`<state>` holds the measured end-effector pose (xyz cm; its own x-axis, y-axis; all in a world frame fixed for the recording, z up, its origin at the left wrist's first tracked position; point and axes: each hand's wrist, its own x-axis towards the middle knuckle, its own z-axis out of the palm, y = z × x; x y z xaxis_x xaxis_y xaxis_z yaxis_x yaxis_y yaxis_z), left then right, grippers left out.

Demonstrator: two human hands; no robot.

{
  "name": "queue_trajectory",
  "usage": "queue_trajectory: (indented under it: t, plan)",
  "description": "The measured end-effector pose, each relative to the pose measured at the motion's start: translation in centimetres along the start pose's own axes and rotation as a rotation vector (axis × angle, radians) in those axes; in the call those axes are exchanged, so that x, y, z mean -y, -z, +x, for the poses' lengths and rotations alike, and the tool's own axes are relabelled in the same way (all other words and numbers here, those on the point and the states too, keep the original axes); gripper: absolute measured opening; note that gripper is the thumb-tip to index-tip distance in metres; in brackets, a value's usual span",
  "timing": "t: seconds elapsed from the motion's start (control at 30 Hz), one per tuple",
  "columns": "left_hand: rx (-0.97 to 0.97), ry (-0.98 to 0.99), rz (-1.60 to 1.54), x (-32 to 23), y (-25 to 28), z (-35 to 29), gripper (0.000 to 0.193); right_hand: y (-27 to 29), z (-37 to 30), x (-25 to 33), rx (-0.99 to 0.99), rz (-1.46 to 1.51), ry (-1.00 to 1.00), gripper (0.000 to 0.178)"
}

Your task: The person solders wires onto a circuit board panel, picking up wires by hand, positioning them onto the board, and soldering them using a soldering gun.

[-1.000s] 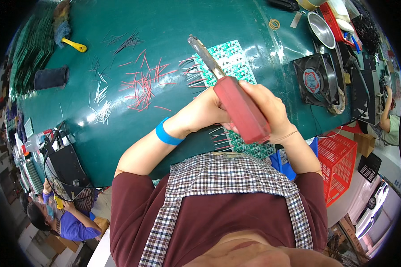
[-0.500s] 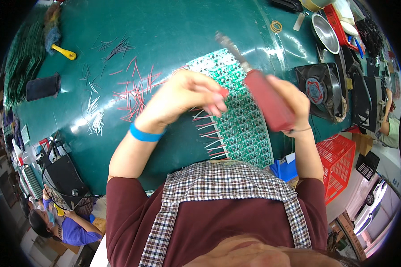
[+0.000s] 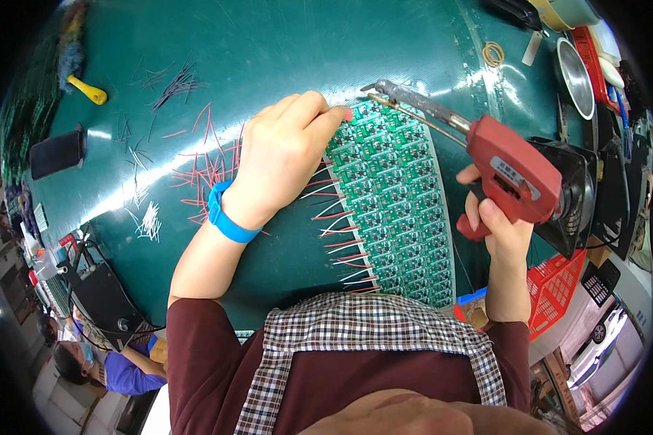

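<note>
Right hand (image 3: pixel 502 217): fingers closed round the pistol grip of a red plastic soldering gun (image 3: pixel 514 170) with a dark metal barrel. Its tip points left, near the far left corner of a green rectangular circuit-board panel (image 3: pixel 395 196), with no clear contact. Panel lies on the green glossy tabletop (image 3: pixel 283 43), between the hands. Left hand (image 3: pixel 284 148): fingers narrowed at that corner; a small red item (image 3: pixel 349 114) shows at their tips, held or worn, cannot tell. Thin red and white wires (image 3: pixel 345 233) project from the panel's left edge; loose red wires (image 3: pixel 207 165) lie beyond the left wrist. Step, judged: positioning for a solder joint. Next move calls for steady left fingers and fine tip alignment.
</note>
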<state>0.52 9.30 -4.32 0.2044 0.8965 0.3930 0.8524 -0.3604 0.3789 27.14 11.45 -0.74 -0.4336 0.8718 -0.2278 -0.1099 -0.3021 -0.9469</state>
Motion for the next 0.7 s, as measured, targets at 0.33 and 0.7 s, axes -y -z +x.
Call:
queue_trajectory:
  t: [0.33,0.7]
  plan:
    - [0.139,-0.101,0.165,-1.1,1.4,0.1,0.025,-0.5,-2.1,0.2,-0.001,-0.083,-0.125,0.034]
    - [0.195,-0.109,0.196,-1.2,1.5,-0.1,0.024,-0.3,-2.4,-0.2,0.012,-0.13,-0.174,0.035]
